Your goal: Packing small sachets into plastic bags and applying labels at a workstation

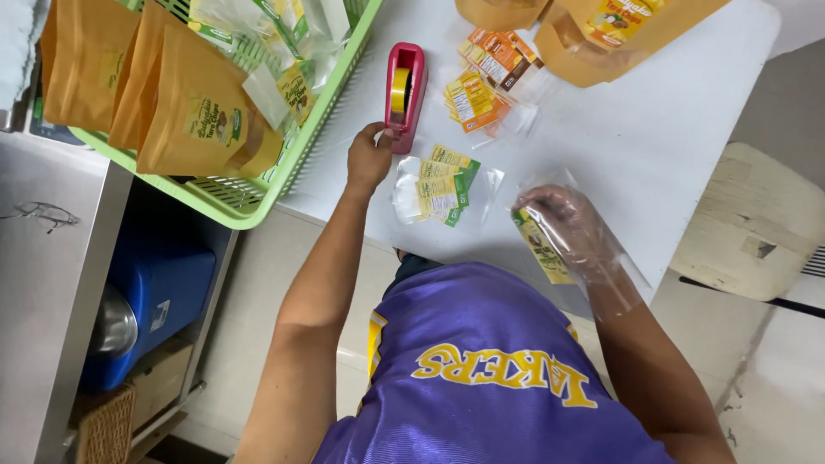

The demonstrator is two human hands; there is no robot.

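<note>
Fingers of my left hand (369,157) are pinching tape at the dispenser (405,93), twelve o'clock; my gloved right hand (567,225) is gripping a packet (544,253), three o'clock.

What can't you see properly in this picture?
- Head view: left hand fingertips, hidden behind the red tape dispenser.
- Right hand grip on the label packet, blurred by clear plastic.
- Brown pouches, cut off by the top edge.
- Basket contents, overlapping.
</note>
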